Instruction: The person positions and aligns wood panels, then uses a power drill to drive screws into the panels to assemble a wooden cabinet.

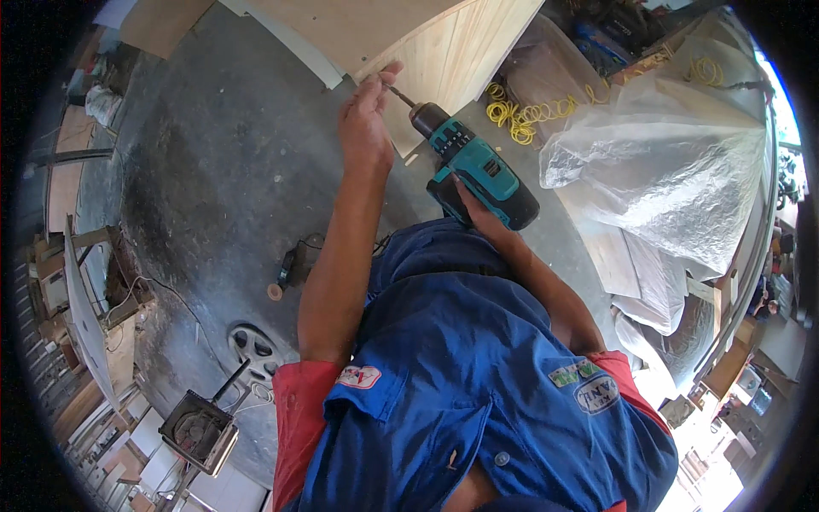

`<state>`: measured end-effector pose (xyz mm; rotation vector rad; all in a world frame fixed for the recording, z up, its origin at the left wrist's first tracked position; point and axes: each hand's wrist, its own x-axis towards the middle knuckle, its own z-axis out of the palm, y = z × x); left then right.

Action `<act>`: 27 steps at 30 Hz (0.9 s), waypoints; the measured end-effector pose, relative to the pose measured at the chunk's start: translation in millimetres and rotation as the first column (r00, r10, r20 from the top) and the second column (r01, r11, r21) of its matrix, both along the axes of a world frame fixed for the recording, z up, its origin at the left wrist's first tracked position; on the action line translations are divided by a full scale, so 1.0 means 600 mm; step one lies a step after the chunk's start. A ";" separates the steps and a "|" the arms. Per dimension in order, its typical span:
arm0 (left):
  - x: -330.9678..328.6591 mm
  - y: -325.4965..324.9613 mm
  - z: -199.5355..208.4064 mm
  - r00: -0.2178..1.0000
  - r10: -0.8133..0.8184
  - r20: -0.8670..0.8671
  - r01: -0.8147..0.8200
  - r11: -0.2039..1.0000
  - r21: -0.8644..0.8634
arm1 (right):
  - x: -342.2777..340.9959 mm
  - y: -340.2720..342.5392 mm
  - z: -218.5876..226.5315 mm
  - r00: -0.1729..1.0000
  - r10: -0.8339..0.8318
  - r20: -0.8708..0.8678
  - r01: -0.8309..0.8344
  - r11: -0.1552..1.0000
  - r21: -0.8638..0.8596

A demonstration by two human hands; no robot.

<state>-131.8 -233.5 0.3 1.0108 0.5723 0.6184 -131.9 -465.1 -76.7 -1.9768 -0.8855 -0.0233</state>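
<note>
A teal and black cordless drill (pixel 485 171) is gripped by my right hand (pixel 482 209), its chuck pointing up and to the left. From the chuck a thin driver bit (pixel 399 96) reaches toward the corner of a pale wooden panel piece (pixel 435 60). My left hand (pixel 368 111) is at that corner, its fingers closed together around the bit's tip. Whether a screw sits between those fingers is too small to tell. The drill's handle is mostly hidden behind its body and my hand.
Coiled yellow air hose (pixel 516 119) lies right of the panel. Clear plastic sheeting (pixel 657 188) drapes over things at the right. On the grey floor (pixel 230 162) lie a power tool (pixel 286 271) and a spoked wheel (pixel 252 343). A metal box on a stand (pixel 198 431) is at lower left.
</note>
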 end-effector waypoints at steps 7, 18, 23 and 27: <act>-0.005 0.000 -0.001 0.999 -0.039 0.011 0.039 0.998 0.059 | 0.005 -0.001 0.002 1.000 -0.004 -0.002 0.004 1.000 0.011; -0.002 0.001 -0.005 0.994 0.019 0.104 -0.016 0.999 -0.034 | 0.012 0.015 0.064 0.990 0.042 0.136 -0.049 0.998 0.050; -0.003 0.001 -0.005 0.995 0.010 0.097 -0.010 1.000 -0.007 | 0.015 0.016 0.059 0.991 0.051 0.123 -0.051 0.999 -0.005; -0.032 0.027 0.006 0.984 -0.093 -0.155 0.106 0.992 0.073 | 0.016 0.016 0.046 0.983 0.054 0.175 -0.055 0.998 0.000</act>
